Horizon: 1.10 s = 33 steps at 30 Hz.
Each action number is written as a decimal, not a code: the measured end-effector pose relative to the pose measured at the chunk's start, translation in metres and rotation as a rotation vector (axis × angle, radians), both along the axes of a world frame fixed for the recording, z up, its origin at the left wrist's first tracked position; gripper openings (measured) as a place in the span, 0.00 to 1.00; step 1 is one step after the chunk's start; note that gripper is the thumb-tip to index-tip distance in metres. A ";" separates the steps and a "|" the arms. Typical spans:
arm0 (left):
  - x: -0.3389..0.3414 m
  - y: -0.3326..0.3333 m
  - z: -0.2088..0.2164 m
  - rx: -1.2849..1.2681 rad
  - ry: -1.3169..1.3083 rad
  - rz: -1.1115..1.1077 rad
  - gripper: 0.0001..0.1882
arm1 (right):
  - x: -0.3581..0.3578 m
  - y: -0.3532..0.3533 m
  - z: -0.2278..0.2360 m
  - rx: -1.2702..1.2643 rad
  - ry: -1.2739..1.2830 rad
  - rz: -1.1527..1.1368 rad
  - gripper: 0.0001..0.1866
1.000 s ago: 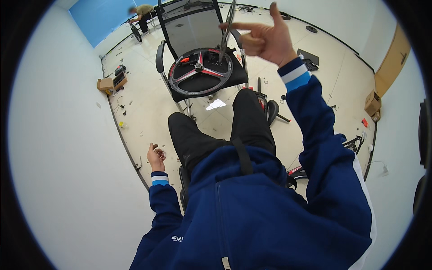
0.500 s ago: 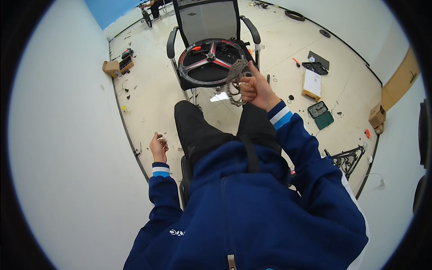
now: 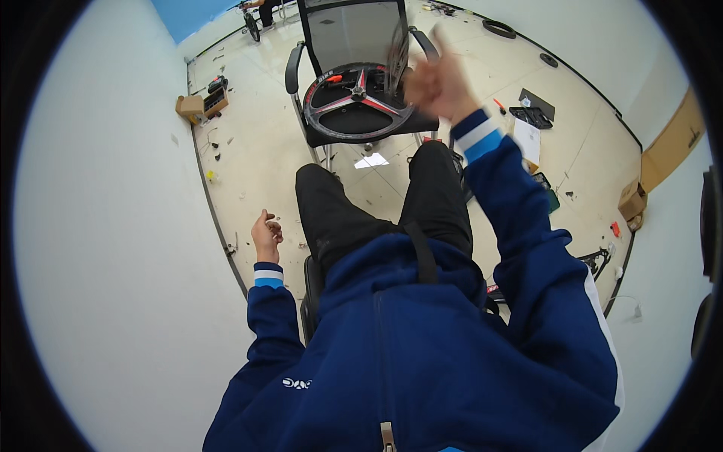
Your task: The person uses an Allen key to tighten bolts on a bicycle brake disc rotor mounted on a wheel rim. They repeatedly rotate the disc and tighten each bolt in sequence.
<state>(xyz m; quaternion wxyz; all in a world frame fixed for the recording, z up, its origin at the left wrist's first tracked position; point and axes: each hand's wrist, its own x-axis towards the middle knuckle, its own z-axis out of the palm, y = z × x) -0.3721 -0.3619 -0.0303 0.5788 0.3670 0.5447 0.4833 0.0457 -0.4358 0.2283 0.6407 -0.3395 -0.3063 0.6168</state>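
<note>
My right hand (image 3: 440,84), smeared by motion, is raised over the right side of the chair. It is closed on a metal bicycle brake disc (image 3: 394,62), which is blurred and seen nearly edge-on. Below and left of it, a black three-spoke bicycle wheel (image 3: 359,93) with red and silver spokes lies flat on the seat of the office chair (image 3: 354,34). Low at my left side hangs my left hand (image 3: 266,238), its fingers loosely bent and apart, with nothing visible in it.
On the floor at right are a white box (image 3: 525,141), a black tool case (image 3: 532,117) and a green case (image 3: 553,200) partly behind my sleeve. An opened carton (image 3: 190,106) stands at left. Tyres (image 3: 498,29) lie far right; another person (image 3: 266,13) is at the back.
My right hand has lifted up and to the right with the brake disc, which has turned nearly edge-on. The left hand stays low at my side.
</note>
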 end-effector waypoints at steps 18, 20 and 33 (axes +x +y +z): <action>0.004 -0.001 0.004 0.004 -0.002 -0.012 0.26 | -0.021 -0.016 0.055 0.682 0.102 0.725 0.64; 0.004 -0.003 0.000 -0.013 0.012 -0.031 0.26 | -0.017 -0.019 0.057 0.647 -0.016 0.748 0.64; 0.073 -0.041 0.127 0.416 -0.061 -0.397 0.22 | -0.022 -0.041 -0.006 0.179 -0.432 0.453 0.58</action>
